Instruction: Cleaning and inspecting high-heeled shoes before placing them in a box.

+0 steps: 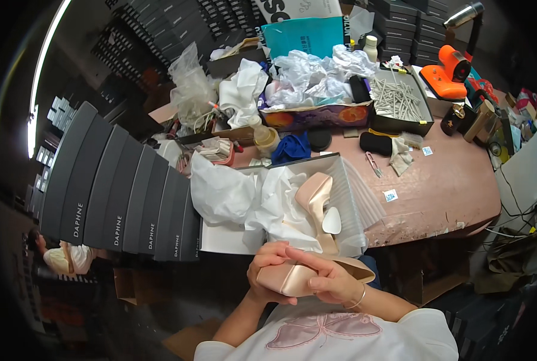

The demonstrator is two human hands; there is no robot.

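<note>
A pale pink satin high-heeled shoe (288, 279) is held close to my body, just in front of the table. My left hand (267, 263) wraps round its left end, fingers closed on it. My right hand (336, 281), with a bracelet at the wrist, grips the shoe's middle, and the open shoe end shows beyond it. Just past my hands, a shoe box (220, 238) with white tissue paper (227, 191) sits on the table. Its matching shoe (315, 191) lies inside at the right, beside a white oval piece (332, 221).
Dark shoe boxes (103, 180) stand stacked at left. Behind the open box are a blue cloth (291, 148), a carton of crumpled paper (316, 117) and a tray of white sticks (396, 99). Small scissors (374, 164) and an orange tool (444, 81) are at right.
</note>
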